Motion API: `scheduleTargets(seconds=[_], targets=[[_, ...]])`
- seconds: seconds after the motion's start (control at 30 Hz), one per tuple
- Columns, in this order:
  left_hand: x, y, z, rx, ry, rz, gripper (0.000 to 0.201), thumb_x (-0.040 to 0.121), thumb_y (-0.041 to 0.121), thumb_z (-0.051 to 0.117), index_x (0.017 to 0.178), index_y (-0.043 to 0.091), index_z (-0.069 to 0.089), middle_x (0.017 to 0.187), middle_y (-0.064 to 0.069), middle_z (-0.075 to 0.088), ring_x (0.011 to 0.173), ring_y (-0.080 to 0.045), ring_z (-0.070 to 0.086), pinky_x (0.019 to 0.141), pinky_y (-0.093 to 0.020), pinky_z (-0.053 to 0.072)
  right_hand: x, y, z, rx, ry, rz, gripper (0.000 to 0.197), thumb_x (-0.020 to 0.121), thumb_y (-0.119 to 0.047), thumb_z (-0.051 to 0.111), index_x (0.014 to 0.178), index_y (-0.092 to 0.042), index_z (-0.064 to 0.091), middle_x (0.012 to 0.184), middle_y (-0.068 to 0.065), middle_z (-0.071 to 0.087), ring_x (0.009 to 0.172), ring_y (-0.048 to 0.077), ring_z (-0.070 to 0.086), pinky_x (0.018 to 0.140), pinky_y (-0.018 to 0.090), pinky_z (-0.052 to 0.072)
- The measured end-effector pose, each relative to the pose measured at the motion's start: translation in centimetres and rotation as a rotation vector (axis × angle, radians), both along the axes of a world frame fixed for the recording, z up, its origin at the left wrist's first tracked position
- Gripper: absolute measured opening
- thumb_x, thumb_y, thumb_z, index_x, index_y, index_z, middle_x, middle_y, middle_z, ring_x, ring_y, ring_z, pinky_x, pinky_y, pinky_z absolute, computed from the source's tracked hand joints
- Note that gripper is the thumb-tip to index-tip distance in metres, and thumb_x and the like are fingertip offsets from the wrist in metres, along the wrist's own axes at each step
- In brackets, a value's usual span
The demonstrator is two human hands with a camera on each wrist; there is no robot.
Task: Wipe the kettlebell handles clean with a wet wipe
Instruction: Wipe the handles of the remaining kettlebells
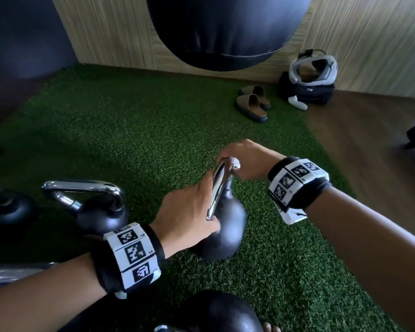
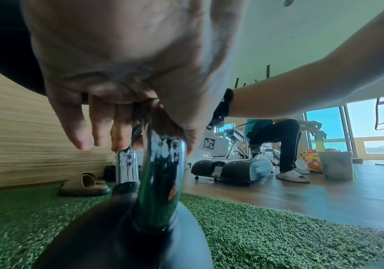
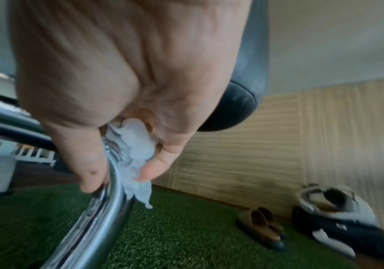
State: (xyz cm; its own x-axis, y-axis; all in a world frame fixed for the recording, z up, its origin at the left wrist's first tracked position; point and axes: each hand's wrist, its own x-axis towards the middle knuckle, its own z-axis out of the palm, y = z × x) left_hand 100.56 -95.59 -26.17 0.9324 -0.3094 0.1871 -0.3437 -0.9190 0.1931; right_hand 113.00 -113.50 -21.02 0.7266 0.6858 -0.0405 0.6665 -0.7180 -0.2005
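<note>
A black kettlebell [image 1: 223, 233] with a chrome handle [image 1: 219, 185] stands on the green turf in the middle of the head view. My left hand [image 1: 189, 212] grips the near end of that handle [image 2: 161, 174], thumb curled under it. My right hand [image 1: 244, 161] holds a crumpled white wet wipe [image 3: 138, 154] wrapped round the handle's far bend [image 3: 108, 193], pinched between thumb and fingers. A bit of the wipe [image 1: 235, 162] shows at the handle's top.
More chrome-handled kettlebells stand at the left [image 1: 96, 207] and near edge [image 1: 216, 312]. A hanging punching bag [image 1: 225, 29] is ahead. Brown slippers [image 1: 254, 104] and a headset on a black bag [image 1: 309, 77] lie by the wooden wall. A person [image 2: 278, 142] sits on gym equipment.
</note>
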Motion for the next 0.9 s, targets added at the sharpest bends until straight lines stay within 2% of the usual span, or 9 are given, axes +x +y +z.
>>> scheduleTargets(seconds=[0.17,0.23,0.3,0.37,0.43,0.5,0.53,0.6,0.9], targets=[[1.4,1.6,0.1,0.032,0.024,-0.153,0.095,0.083,0.046,0.071,0.155,0.013,0.019,0.114,0.007,0.061,0.059,0.005,0.046,0.061,-0.008,0.045,-0.3,-1.2,-1.5,0.165,-0.027,-0.056,0.038,0.087,-0.006,0.065,0.123,-0.018,0.069,0.120,0.002,0.070,0.109,0.017,0.063,0.094,0.029,0.052],[2.5,2.7,0.3,0.023,0.033,-0.233,0.094,0.082,0.058,0.062,0.155,0.018,0.019,0.123,0.004,0.060,0.084,-0.006,0.063,0.084,-0.027,0.058,-0.6,-1.7,-1.7,0.178,-0.040,-0.085,0.037,0.088,-0.008,0.068,0.125,-0.016,0.068,0.119,0.004,0.070,0.107,0.018,0.063,0.091,0.028,0.051],[3.5,3.7,0.4,0.050,0.077,-0.250,0.094,0.081,0.069,0.056,0.155,0.027,0.017,0.133,0.003,0.059,0.119,-0.017,0.062,0.105,-0.044,0.051,-1.2,-2.4,-1.9,0.186,-0.065,-0.114,0.033,0.088,-0.010,0.069,0.121,-0.014,0.070,0.112,0.004,0.070,0.099,0.018,0.063,0.087,0.030,0.053],[4.3,4.3,0.9,0.143,0.105,-0.230,0.090,0.083,0.066,0.064,0.154,0.032,0.018,0.135,0.005,0.060,0.130,-0.017,0.055,0.112,-0.041,0.044,-2.0,-3.2,-2.2,0.194,-0.085,-0.143,0.025,0.089,-0.013,0.069,0.113,-0.015,0.071,0.104,0.001,0.069,0.091,0.014,0.061,0.083,0.032,0.056],[5.1,5.0,1.5,0.252,0.143,-0.167,0.076,0.085,0.065,0.063,0.145,0.031,0.032,0.127,0.009,0.061,0.125,-0.015,0.056,0.108,-0.040,0.045,-2.9,-3.7,-2.6,0.188,-0.099,-0.177,0.017,0.088,-0.014,0.069,0.104,-0.018,0.070,0.097,-0.004,0.066,0.086,0.014,0.061,0.077,0.029,0.055],[5.8,5.7,1.7,0.313,0.164,-0.110,0.055,0.082,0.075,0.054,0.113,0.029,0.052,0.104,0.012,0.063,0.101,-0.012,0.060,0.096,-0.040,0.050,-3.9,-4.2,-3.1,0.182,-0.126,-0.214,0.008,0.089,-0.015,0.068,0.095,-0.020,0.066,0.088,-0.007,0.062,0.077,0.013,0.059,0.067,0.022,0.048],[6.2,5.9,1.8,0.313,0.177,-0.085,0.047,0.082,0.077,0.052,0.092,0.031,0.052,0.090,0.012,0.063,0.086,-0.011,0.059,0.090,-0.040,0.052,-4.4,-4.5,-3.3,0.178,-0.141,-0.232,0.007,0.089,-0.016,0.068,0.090,-0.021,0.064,0.084,-0.008,0.060,0.073,0.011,0.058,0.063,0.018,0.043],[6.8,6.0,1.5,0.290,0.172,-0.050,0.048,0.084,0.074,0.055,0.073,0.030,0.043,0.073,0.011,0.059,0.067,-0.009,0.055,0.083,-0.039,0.053,-5.6,-4.8,-3.4,0.166,-0.148,-0.279,0.013,0.089,-0.019,0.070,0.085,-0.024,0.059,0.081,-0.009,0.060,0.069,0.009,0.056,0.060,0.017,0.041],[7.4,5.6,0.8,0.155,0.221,-0.049,0.038,0.087,0.063,0.064,0.080,0.028,0.051,0.073,0.010,0.060,0.063,-0.009,0.057,0.056,-0.030,0.040,-7.8,-3.6,-2.2,0.157,-0.041,-0.454,0.023,0.087,-0.020,0.075,0.083,-0.029,0.055,0.084,-0.004,0.062,0.076,0.016,0.062,0.065,0.027,0.048]])
